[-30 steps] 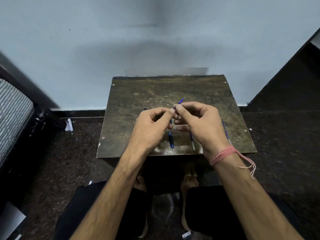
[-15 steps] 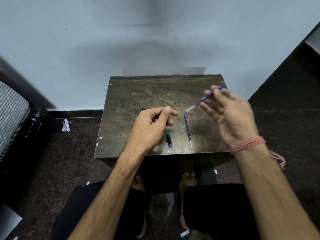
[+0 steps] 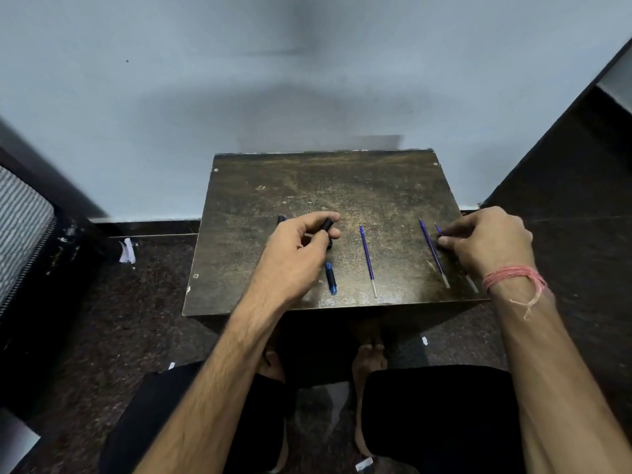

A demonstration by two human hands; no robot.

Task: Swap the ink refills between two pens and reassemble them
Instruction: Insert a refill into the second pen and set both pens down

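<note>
The dark, worn, scuffed wooden worktop stands against a pale blue wall on dark speckled flooring. The left hand closes its grip around a black pen barrel, apparently held ready for a refill. The right hand presses fingertips onto a thin purple refill near the right edge, probably setting it down or picking it up. A second purple refill lies centrally, well apart, beside a short blue pen section.
</note>
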